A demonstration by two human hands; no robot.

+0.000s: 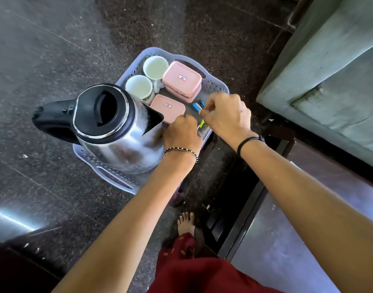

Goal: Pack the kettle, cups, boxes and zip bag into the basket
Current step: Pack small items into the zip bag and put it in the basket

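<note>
My left hand (182,132) and right hand (225,115), both pinching the zip bag (197,107), settle it into the basket (217,86); release seemingly next.

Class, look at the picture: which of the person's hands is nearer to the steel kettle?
Left. The left hand lies right beside the kettle, by its spout; the right hand is farther off, beyond the left hand, near the basket rim.

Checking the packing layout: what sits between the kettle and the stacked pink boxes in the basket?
In the head view, a single pink box lies between the kettle and the stacked pink boxes, inside the basket.
</note>
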